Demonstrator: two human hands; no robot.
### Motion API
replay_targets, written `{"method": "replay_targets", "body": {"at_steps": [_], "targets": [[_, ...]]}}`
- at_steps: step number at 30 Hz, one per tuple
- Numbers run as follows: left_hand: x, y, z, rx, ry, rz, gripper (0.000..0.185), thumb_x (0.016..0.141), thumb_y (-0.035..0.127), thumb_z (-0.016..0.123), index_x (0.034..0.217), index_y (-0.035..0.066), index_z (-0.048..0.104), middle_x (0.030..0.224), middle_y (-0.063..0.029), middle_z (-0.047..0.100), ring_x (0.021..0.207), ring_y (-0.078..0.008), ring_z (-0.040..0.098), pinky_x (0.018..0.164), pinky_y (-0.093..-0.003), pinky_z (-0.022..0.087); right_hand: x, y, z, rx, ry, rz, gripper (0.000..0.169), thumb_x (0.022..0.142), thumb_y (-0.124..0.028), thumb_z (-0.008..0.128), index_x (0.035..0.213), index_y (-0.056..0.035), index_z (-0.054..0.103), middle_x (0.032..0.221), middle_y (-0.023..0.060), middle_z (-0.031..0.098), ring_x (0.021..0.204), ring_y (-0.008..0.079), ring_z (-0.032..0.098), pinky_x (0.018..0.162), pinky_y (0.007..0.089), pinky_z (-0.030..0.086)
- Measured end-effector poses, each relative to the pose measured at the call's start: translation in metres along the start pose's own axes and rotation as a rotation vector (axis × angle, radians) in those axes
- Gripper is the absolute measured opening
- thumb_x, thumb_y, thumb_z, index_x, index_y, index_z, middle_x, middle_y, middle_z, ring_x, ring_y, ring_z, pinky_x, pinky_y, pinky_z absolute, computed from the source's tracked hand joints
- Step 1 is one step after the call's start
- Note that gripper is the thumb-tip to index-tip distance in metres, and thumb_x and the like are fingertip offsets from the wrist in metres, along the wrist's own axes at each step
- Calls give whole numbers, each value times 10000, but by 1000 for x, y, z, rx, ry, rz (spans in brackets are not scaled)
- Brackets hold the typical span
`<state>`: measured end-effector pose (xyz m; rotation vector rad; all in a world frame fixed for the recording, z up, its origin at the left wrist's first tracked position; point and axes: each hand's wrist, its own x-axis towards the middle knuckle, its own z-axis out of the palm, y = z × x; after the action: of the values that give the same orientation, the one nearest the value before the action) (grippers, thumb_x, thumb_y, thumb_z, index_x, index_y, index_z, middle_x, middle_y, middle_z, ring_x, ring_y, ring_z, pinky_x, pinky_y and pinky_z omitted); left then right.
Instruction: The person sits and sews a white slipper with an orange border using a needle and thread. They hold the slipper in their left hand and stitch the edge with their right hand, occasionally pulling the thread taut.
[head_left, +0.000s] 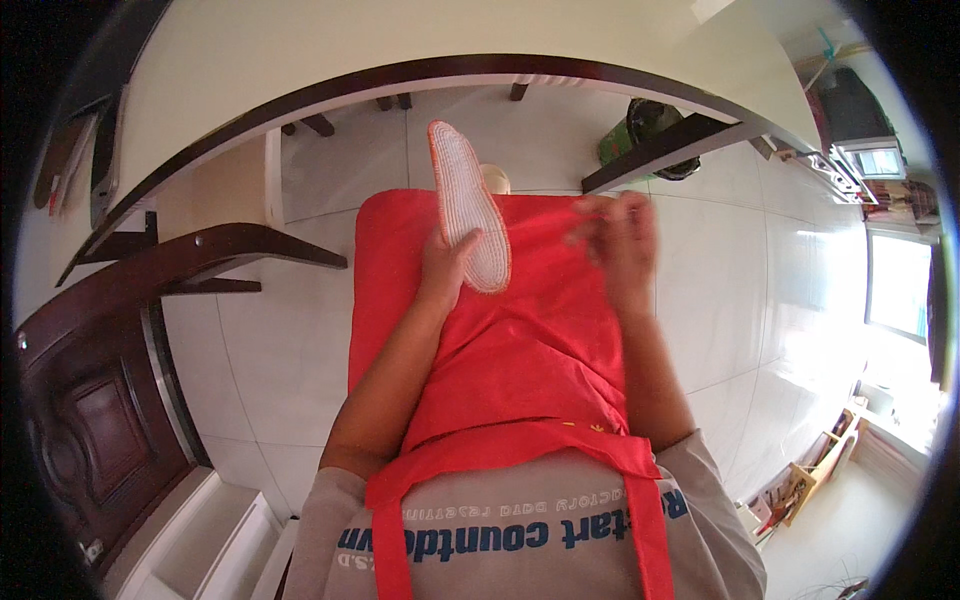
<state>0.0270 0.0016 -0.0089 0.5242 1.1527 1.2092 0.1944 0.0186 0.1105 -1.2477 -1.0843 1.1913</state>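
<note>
My left hand (444, 266) grips a shoe insole (474, 206) by its lower side, with the thumb across its face. The insole has a whitish ribbed surface and an orange stitched edge. It stands out above my lap, its toe end pointing away from me and slightly left. My right hand (626, 236) is blurred at the right side of the red apron (525, 375), its fingers bent near the cloth. Whether it pinches the cloth, or anything thin, I cannot tell.
A pale table (465, 30) with a dark edge stands before me. Below it are a green bucket (619, 142) and a dark table leg (660, 154). A dark wooden chair part (247, 240) juts in from the left, near a brown panelled door (105, 405). Light tiles (712, 300) cover the floor.
</note>
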Motion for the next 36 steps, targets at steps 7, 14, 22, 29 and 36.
{"method": "replay_targets", "body": {"at_steps": [7, 14, 22, 29, 36], "targets": [[3, -11, 1, -124, 40, 118, 266, 742, 93, 546, 982, -2, 482, 905, -60, 545, 810, -146, 520, 722, -264, 418, 19, -41, -160, 420, 269, 182, 124, 839, -136, 397, 735, -69, 382, 532, 5, 317, 448, 105, 299, 400, 228, 320], [3, -15, 3, 45, 6, 88, 280, 738, 106, 556, 985, -5, 487, 921, -66, 543, 823, -153, 519, 735, -267, 414, 14, -34, -195, 175, 1050, -428, 250, 808, -48, 299, 560, -16, 289, 478, 53, 294, 432, 140, 305, 745, 421, 478], [1, -6, 2, -37, 82, 59, 298, 741, 105, 557, 1005, -7, 474, 933, -81, 541, 836, -168, 516, 747, -278, 412, 16, 35, -103, -151, 450, -145, 274, 742, -64, 426, 1007, -9, 385, 705, 39, 445, 595, 113, 447, 606, 258, 438], [-2, -2, 4, -11, 61, 51, 289, 735, 80, 559, 999, -3, 475, 932, -75, 542, 827, -164, 518, 746, -276, 413, -1, 58, 4, -804, -153, -343, 110, 700, -34, 532, 808, -42, 515, 777, 104, 518, 715, 272, 513, 621, 331, 429], [-2, -5, 4, -66, 39, 48, 275, 736, 62, 554, 993, 4, 476, 913, -65, 547, 793, -151, 529, 720, -265, 426, -3, 56, 28, -850, -218, -509, 121, 673, -69, 576, 783, -57, 526, 738, 90, 475, 647, 246, 504, 549, 327, 432]]}}
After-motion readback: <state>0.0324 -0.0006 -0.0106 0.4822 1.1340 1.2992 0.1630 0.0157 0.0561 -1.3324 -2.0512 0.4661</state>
